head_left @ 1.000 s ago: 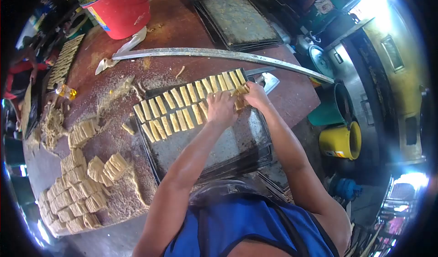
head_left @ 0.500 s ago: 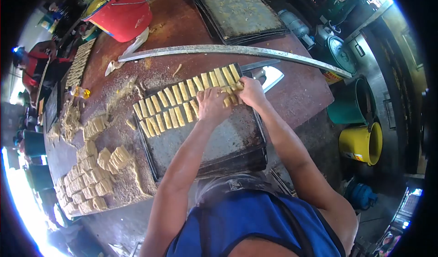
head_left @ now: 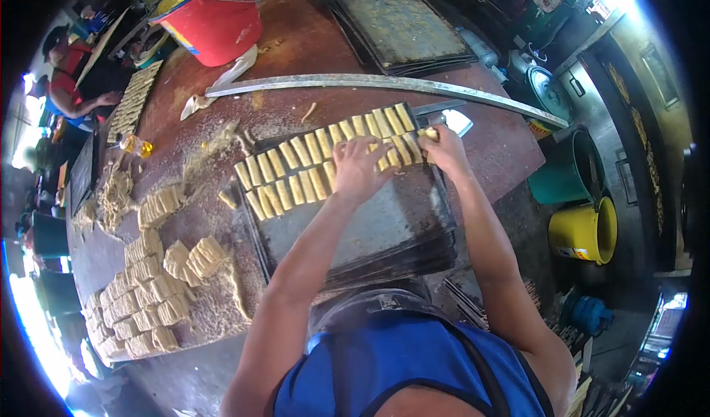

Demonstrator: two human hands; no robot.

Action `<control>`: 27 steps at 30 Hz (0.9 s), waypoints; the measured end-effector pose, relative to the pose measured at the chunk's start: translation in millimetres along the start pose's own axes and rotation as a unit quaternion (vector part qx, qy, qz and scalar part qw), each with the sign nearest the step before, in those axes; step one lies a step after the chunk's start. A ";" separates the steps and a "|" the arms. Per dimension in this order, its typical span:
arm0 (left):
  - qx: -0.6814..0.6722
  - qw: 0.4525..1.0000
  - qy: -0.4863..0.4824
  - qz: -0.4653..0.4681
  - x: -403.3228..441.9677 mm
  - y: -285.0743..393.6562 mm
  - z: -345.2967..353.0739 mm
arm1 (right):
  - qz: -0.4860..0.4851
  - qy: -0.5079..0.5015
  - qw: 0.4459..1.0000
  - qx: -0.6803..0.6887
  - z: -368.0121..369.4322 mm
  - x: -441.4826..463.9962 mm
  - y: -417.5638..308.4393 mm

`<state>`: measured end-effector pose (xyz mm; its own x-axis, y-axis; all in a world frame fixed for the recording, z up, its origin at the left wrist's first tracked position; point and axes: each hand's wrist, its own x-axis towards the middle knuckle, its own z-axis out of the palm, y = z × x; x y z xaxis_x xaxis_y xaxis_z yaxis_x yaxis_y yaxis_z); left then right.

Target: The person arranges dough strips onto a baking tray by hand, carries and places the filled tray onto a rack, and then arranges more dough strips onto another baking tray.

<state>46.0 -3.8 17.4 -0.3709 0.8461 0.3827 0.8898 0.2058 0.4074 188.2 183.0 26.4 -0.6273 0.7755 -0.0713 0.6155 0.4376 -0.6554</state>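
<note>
Your left hand (head_left: 358,173), fingers spread, likely steadies the dough sticks (head_left: 301,151). Your right hand (head_left: 445,150) pinches one by the right edge of the tray (head_left: 333,230).

Left arm (head_left: 302,258) stretched forward, right arm (head_left: 489,232) reaching out wide of it! The left hand (head_left: 359,170) is palm down, fingers spread and curved; the right hand (head_left: 447,151), alongside, has its fingers bent in a pinch.
</note>
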 end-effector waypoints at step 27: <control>-0.076 0.989 -0.022 -0.126 -229.5 -138.2 -144.4 | -0.064 -0.230 0.971 -0.008 212.0 -139.2 -187.8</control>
<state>-30.2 -297.4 -7.0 -0.5608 0.7989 0.2176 0.7192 0.3398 0.6061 58.8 -103.6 0.1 -0.8435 0.4301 -0.3217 0.5239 0.5268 -0.6694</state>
